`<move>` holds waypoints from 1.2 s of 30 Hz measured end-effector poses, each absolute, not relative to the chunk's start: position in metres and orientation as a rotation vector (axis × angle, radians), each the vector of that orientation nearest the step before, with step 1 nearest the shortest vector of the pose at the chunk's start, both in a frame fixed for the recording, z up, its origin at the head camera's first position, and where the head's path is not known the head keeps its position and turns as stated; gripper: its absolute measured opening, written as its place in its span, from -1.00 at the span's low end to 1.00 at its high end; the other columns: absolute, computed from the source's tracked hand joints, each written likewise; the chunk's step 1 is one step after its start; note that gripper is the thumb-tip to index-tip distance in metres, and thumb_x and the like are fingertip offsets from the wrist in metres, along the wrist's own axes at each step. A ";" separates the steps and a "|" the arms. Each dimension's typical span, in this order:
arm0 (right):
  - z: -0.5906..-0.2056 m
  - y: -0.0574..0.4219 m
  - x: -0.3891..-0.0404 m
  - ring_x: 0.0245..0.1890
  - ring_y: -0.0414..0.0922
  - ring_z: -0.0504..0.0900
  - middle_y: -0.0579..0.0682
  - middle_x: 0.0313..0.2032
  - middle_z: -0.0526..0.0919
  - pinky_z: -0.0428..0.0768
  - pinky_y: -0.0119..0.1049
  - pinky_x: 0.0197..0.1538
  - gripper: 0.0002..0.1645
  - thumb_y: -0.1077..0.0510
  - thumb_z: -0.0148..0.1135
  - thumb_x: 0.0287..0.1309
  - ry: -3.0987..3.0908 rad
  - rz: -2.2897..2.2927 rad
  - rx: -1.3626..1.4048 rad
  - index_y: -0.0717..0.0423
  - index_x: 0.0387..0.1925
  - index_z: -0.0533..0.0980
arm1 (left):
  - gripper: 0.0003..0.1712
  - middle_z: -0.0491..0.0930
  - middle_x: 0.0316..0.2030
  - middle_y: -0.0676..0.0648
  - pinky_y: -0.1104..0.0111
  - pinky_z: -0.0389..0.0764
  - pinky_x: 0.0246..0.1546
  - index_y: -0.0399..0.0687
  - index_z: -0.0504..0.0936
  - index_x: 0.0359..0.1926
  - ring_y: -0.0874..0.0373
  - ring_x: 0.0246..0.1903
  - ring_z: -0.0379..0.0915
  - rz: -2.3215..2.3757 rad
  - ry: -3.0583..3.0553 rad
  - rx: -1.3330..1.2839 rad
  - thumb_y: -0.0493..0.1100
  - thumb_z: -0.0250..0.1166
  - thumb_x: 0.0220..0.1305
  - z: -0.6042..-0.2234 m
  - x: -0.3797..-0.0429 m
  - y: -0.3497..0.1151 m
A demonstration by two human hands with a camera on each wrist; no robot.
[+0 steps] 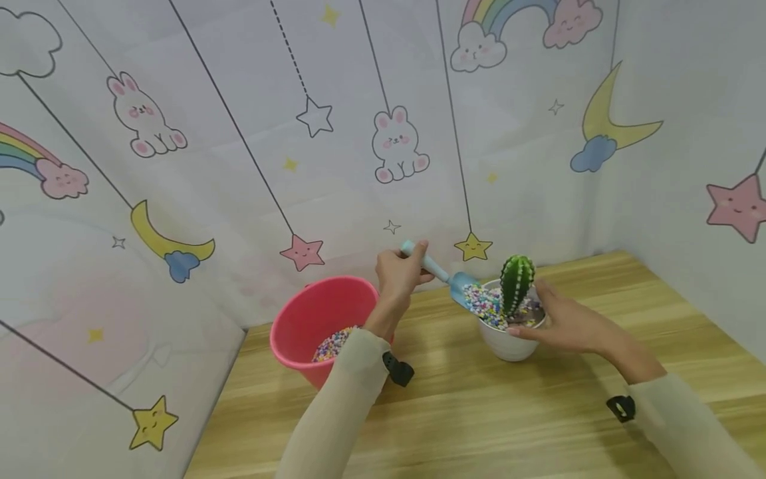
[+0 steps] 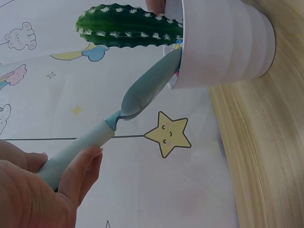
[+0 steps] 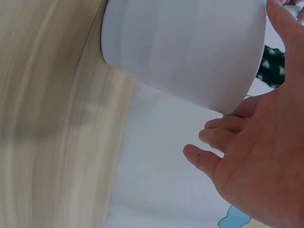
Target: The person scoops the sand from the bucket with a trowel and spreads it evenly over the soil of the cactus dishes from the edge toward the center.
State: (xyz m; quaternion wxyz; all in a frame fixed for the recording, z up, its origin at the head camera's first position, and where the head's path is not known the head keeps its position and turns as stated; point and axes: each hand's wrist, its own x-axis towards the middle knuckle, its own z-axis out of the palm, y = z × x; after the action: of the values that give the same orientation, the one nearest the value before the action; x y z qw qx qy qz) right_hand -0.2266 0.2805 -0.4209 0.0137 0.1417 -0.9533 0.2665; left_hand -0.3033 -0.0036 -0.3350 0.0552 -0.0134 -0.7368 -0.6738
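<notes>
At centre, the left hand (image 1: 397, 276) grips a blue shovel (image 1: 435, 269), apparently pouring beads (image 1: 483, 303) around the cactus (image 1: 516, 283) in a white pot (image 1: 509, 346), right of centre. The right hand (image 1: 568, 322) loosely clasps the pot; some fingertips' contact is unclear. Tipping further, pot steady, seems called for.

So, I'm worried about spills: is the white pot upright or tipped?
Upright: in the head view the white pot stands base-down on the table, its rim up, the cactus pointing upward.
</notes>
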 end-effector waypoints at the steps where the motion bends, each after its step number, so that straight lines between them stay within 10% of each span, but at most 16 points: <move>1: -0.421 0.282 -0.227 0.50 0.57 0.17 0.59 0.58 -0.08 0.32 0.46 0.49 0.50 -0.47 0.31 0.25 -2.975 0.837 0.450 0.47 0.62 -0.24 | -0.61 0.70 -0.44 -0.14 0.28 0.86 -0.30 -0.28 0.69 -0.31 0.02 -0.41 0.83 -2.041 -2.239 -0.043 0.02 0.38 0.45 -0.335 -0.303 -0.004; 30: -0.424 0.271 -0.226 0.37 0.48 0.47 0.43 0.49 0.28 0.60 0.39 0.27 0.33 -0.56 0.28 0.19 -2.892 0.636 0.400 0.35 0.56 0.17 | -0.60 0.74 -0.40 -0.21 0.36 0.84 -0.38 -0.30 0.74 -0.24 -0.04 -0.42 0.83 -1.814 -2.315 -0.093 0.03 0.40 0.43 -0.326 -0.296 0.001; 36: -0.421 0.273 -0.225 0.47 0.54 0.26 0.51 0.53 0.14 0.39 0.46 0.44 0.35 -0.44 0.34 0.24 -2.926 0.792 0.464 0.45 0.58 0.03 | -0.59 0.73 -0.39 -0.22 0.38 0.83 -0.39 -0.31 0.75 -0.24 -0.02 -0.43 0.83 -1.775 -2.331 -0.120 0.04 0.41 0.42 -0.325 -0.294 0.004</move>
State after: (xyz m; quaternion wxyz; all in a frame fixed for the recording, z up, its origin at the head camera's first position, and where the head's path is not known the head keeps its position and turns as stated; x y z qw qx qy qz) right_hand -0.2253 0.2729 -0.4206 0.0376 0.1511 -0.9535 0.2582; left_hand -0.2937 0.0041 -0.3246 0.1044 -0.0407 -0.7905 -0.6021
